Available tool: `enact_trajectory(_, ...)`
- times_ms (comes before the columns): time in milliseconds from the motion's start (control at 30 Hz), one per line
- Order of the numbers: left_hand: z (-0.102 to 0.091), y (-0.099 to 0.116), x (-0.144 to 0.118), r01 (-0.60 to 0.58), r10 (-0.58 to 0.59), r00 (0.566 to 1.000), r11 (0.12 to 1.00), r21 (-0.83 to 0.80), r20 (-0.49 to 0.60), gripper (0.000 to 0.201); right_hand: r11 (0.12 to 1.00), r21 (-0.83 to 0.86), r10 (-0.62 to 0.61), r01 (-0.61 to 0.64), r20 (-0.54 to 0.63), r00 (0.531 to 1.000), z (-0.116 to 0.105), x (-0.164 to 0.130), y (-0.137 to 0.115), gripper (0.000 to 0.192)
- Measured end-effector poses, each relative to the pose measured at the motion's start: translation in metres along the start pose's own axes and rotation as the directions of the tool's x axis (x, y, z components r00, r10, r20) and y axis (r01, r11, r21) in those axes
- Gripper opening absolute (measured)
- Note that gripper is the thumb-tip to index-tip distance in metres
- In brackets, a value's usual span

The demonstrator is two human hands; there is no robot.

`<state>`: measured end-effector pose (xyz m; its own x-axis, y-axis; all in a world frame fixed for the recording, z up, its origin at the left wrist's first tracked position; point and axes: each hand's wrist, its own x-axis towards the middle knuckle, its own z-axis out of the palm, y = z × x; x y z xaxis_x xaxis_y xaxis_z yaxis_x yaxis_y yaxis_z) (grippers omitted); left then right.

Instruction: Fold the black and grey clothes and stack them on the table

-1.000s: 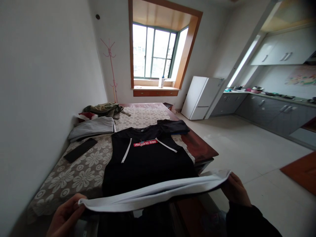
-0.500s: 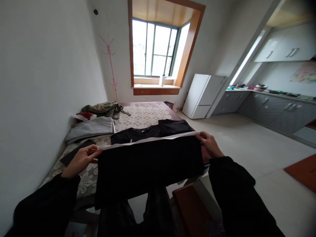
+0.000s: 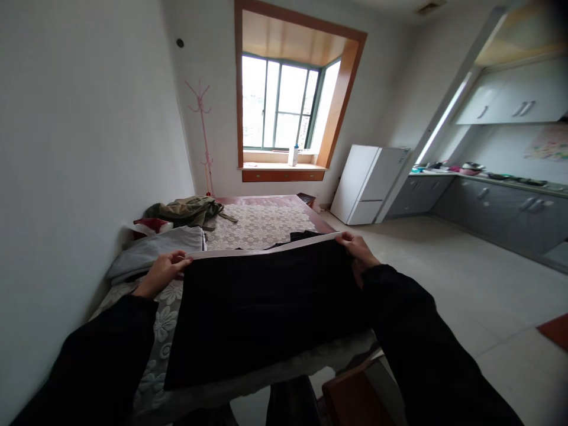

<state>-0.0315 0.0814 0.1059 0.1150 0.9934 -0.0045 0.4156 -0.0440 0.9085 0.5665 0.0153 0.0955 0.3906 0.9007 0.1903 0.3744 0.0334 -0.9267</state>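
Observation:
A black piece of cloth with a white band along its far edge is stretched out in front of me. My left hand pinches the band's left end between thumb and fingers. At the opposite end, my right hand grips the other corner. The cloth slopes down toward me over the near side of the bed. Behind it, only a strip of another black garment shows; the rest is covered.
A patterned cover lies on the bed or table. Folded grey clothing, a red and white item and an olive bag-like bundle are along the left wall. A brown box-like piece stands near my legs. Farther off is a white fridge.
Both hands have moved slightly up and closer together with the cloth, which now hides most of the black garment behind it. The camera view has tilted up a little.

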Motion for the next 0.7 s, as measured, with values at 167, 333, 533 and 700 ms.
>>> enact_trajectory(167, 0.031, -0.045, 0.041, 0.020, -0.005, 0.989, 0.994, 0.104, -0.145, 0.036, 0.992, -0.112, -0.055, 0.051, -0.030, 0.998, 0.041, 0.050, 0.031, 0.019)
enact_trajectory(333, 0.042, -0.069, 0.048, -0.034, 0.087, 0.951, 0.983, 0.182, -0.297, 0.036, 0.980, -0.192, -0.062, 0.047, -0.074, 0.995, 0.065, 0.068, 0.063, 0.019)
enact_trajectory(533, 0.044, -0.076, 0.047, -0.058, 0.120, 0.956, 0.972, 0.228, -0.268, 0.033, 0.952, -0.305, -0.012, -0.023, -0.112, 0.994, 0.073, 0.074, 0.094, 0.010)
enact_trajectory(700, 0.047, -0.076, 0.042, -0.144, 0.165, 0.947, 0.985, 0.096, -0.275, 0.038, 0.967, -0.256, -0.003, -0.012, -0.057, 0.998, 0.067, 0.086, 0.100, 0.014)
